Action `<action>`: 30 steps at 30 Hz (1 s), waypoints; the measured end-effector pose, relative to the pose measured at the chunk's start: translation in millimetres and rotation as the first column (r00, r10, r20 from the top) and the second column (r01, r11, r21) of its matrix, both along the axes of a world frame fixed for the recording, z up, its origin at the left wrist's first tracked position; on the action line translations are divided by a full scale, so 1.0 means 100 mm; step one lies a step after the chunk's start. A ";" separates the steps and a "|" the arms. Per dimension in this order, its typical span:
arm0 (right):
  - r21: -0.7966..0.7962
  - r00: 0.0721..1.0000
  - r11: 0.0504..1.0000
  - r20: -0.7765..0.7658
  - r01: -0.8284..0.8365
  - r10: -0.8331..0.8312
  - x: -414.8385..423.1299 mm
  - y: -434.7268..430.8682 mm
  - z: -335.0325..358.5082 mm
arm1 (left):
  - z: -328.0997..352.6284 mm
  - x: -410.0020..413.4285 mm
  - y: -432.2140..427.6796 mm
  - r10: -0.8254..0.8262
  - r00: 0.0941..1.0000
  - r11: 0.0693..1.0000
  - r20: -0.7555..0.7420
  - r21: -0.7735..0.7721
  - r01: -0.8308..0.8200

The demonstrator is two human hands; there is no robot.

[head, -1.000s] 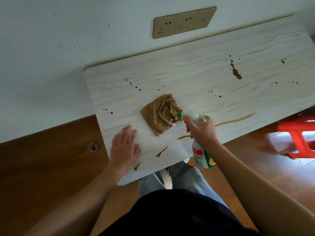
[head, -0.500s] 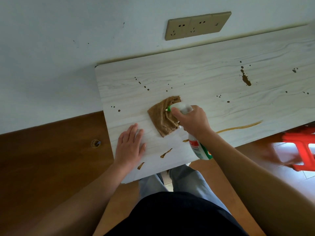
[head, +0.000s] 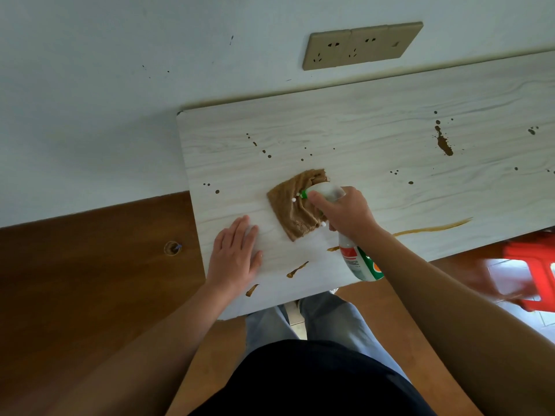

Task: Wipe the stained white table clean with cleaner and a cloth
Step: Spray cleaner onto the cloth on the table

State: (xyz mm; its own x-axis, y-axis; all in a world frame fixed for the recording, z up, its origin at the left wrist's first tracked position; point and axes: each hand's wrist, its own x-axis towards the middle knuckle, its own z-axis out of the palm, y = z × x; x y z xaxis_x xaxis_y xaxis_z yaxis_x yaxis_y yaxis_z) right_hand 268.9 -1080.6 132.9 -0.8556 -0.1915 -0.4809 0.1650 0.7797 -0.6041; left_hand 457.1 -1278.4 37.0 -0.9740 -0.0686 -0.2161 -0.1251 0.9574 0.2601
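Right fingers (head: 316,196) curled round spray bottle (head: 358,263)

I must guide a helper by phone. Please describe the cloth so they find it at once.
Start at the white table below the sockets. Near its left end, where the spray bottle points, lies the cloth. It is the only crumpled brown fabric; other brown marks are flat stains.

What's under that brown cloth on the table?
The brown cloth lies on the white table; any stain beneath it is hidden. Above it, the right hand holds the spray bottle, nozzle over the cloth.
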 end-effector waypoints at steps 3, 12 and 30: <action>0.010 0.998 0.998 -0.016 0.066 -0.065 0.01 0.08 -0.01 | -0.02 0.00 0.00 0.001 1.000 1.000 0.007 -0.004 -0.001; 0.049 0.984 0.983 -0.035 0.178 -0.176 0.06 0.38 -0.01 | -0.02 0.00 0.02 0.014 1.000 1.000 0.011 0.004 -0.014; -0.187 0.978 0.961 -0.005 0.204 -0.209 0.52 0.34 0.01 | 0.00 -0.01 0.03 0.035 0.998 0.999 0.058 0.015 -0.036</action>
State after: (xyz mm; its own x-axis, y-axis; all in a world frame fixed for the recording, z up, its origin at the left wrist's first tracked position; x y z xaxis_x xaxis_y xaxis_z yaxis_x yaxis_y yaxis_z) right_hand 320.4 -1046.5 133.5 -0.8971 -0.0930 -0.4320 0.2937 0.6049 -0.7402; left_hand 455.9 -1275.3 36.8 -0.9568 -0.0992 -0.2732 -0.1745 0.9478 0.2669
